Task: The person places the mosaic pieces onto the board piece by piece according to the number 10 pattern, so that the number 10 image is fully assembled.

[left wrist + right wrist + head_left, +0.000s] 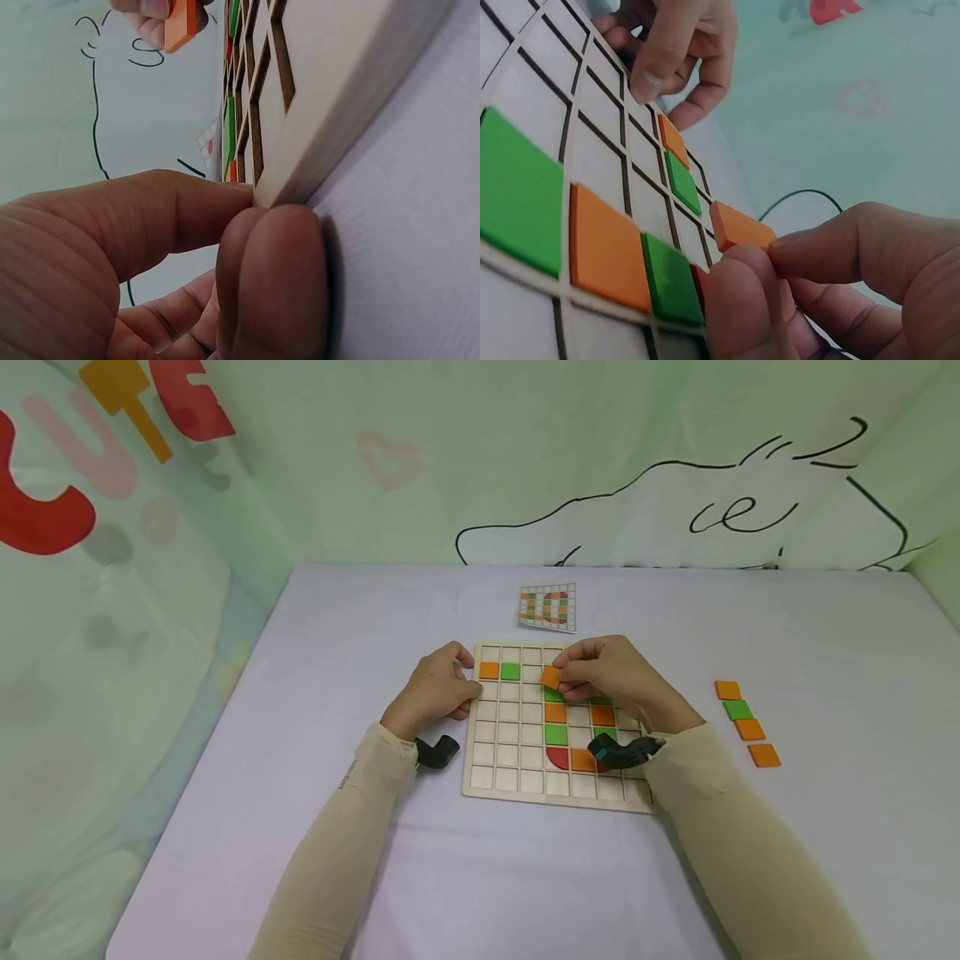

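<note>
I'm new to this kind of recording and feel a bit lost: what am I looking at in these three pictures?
There is no machine here, just a person's two bare hands. The wide picture comes from a camera on the head; the two close ones come from cameras on the left and right wrists. On the pale table lies a wooden grid board with orange, green and red tiles in some squares. Beyond it is a small patterned card; off to the right lie four loose tiles, three orange and one green. The left hand holds the board's left edge, while the right hand pinches an orange tile above the board.
</note>
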The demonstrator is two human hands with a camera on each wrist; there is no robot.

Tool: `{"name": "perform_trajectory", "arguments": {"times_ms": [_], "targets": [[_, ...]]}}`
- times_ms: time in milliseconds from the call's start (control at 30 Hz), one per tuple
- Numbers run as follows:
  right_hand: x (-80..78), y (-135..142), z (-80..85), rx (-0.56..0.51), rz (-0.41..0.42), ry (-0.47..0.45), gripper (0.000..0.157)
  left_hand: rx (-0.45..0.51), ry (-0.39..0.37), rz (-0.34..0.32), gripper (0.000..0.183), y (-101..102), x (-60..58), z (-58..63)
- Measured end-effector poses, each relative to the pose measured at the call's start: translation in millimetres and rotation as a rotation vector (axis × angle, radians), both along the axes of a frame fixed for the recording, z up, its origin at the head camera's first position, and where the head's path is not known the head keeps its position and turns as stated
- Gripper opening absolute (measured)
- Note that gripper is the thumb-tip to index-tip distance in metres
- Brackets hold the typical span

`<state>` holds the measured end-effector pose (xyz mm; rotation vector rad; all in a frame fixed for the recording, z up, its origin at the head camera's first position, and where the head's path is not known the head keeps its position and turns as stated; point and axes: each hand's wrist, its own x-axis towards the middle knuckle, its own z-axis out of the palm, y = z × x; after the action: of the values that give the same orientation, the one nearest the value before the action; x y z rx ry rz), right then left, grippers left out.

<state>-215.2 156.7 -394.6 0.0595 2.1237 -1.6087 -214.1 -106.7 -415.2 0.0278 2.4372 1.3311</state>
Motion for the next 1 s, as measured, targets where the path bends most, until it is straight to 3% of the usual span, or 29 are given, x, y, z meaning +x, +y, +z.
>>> {"name": "perform_trajectory", "arguments": {"times_ms": [467, 1000], "targets": [[-10.2, -38.5, -1.3, 0.014, 0.128, -0.004, 0.023, -0.010, -0.001, -0.007, 0.034, -0.8, -0.6, 0.9], [-12.9, -51.4, 3.8, 0.109, 0.188, 0.015, 0.019, -0.021, 0.002, -0.013, 0.033, -1.0, -0.1, 2.4]]}}
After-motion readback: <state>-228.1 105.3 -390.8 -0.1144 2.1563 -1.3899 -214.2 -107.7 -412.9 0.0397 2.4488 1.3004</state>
